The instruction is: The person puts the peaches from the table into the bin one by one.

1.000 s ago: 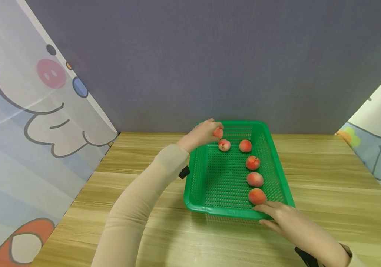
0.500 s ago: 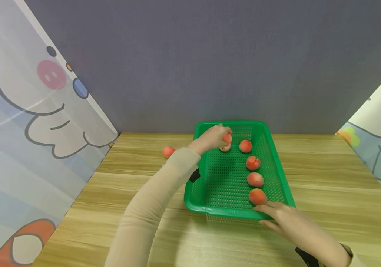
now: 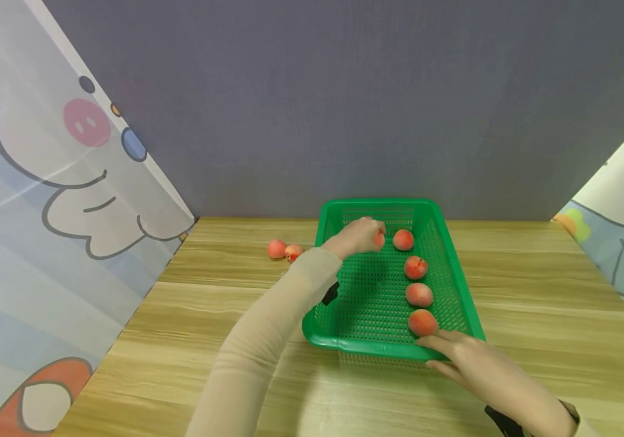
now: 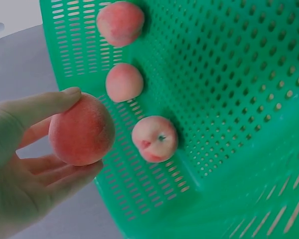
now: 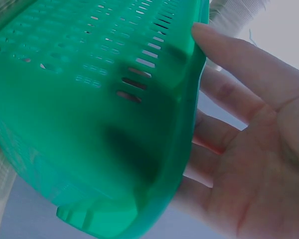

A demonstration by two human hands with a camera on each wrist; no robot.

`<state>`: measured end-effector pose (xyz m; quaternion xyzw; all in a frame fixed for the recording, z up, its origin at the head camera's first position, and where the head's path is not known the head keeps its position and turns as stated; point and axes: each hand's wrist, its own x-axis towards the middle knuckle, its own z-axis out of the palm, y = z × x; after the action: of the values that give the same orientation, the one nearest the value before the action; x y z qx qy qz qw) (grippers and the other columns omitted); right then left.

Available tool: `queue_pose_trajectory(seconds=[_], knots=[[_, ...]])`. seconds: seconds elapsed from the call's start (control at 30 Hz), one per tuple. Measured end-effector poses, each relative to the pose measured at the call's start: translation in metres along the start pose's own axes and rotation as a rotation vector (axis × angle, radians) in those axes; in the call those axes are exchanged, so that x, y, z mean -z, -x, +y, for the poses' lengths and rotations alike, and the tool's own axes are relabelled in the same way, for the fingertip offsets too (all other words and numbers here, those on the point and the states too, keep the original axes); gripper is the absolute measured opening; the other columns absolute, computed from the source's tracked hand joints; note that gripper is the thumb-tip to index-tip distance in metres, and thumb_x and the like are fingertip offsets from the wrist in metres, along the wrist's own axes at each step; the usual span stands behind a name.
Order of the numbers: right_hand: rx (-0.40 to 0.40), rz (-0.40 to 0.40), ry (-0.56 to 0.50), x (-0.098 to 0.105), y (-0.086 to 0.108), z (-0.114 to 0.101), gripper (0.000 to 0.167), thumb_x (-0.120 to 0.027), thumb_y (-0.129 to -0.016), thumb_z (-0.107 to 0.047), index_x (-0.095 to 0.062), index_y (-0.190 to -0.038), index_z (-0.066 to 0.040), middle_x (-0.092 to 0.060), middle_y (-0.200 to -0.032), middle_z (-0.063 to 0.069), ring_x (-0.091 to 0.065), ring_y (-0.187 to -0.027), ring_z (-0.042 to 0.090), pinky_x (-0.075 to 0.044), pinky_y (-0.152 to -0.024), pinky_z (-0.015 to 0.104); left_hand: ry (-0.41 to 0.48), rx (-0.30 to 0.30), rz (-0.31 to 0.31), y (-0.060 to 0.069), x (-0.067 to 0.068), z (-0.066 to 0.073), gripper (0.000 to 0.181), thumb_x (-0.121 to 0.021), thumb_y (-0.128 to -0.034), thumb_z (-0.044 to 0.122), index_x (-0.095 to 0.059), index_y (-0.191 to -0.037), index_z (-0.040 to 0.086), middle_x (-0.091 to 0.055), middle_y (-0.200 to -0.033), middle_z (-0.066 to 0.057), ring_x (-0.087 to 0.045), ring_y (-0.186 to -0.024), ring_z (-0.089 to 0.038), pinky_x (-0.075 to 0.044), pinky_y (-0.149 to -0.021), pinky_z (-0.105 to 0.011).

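Observation:
My left hand (image 3: 360,235) grips a peach (image 4: 82,130) between thumb and fingers, over the far end of the green plastic basket (image 3: 374,350). Just beyond it in the left wrist view lies a pale pink peach (image 4: 154,139) on the basket floor, which my hand hides in the head view. A column of peaches (image 3: 419,295) runs along the basket's right side. My right hand (image 3: 473,359) holds the near right corner of the basket by its rim, the thumb on one face and the fingers on the other, as the right wrist view shows.
Two peaches (image 3: 276,249) lie on the wooden table (image 3: 224,255) left of the basket, partly behind my left sleeve. A grey wall (image 3: 345,109) rises behind the table. Cartoon-printed sheets (image 3: 71,200) stand on both sides.
My left hand has moved right and lower with the peach, now covering the pale peach in the basket. Two peaches on the table have come out from behind my arm. The right hand stays put.

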<state>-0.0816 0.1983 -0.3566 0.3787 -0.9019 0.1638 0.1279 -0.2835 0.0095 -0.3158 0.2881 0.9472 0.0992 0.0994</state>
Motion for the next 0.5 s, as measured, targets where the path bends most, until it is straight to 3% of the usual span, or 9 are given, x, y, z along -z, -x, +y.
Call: queue_pose_trajectory(seconds=[0.3, 0.5], knots=[[0.004, -0.009, -0.013, 0.000, 0.000, 0.001, 0.032, -0.072, -0.069, -0.016, -0.063, -0.100, -0.014, -0.062, -0.095, -0.001, -0.060, -0.078, 0.017, -0.049, -0.059, 0.029, -0.052, 0.034, -0.056, -0.009, -0.015, 0.003, 0.037, -0.060, -0.0823, 0.013, -0.054, -0.119, 0.009, -0.054, -0.116, -0.004, -0.051, -0.086, -0.012, -0.043, -0.069, -0.022], [-0.001, -0.003, -0.003, 0.000, 0.000, -0.001, 0.032, -0.073, -0.068, -0.015, -0.063, -0.099, -0.014, -0.062, -0.095, -0.003, -0.060, -0.079, 0.015, -0.049, -0.060, 0.028, -0.032, 0.055, -0.075, -0.011, -0.023, 0.004, 0.033, -0.056, -0.0831, 0.009, -0.054, -0.116, 0.007, -0.057, -0.104, -0.004, -0.046, -0.073, -0.012, -0.039, -0.060, -0.022]])
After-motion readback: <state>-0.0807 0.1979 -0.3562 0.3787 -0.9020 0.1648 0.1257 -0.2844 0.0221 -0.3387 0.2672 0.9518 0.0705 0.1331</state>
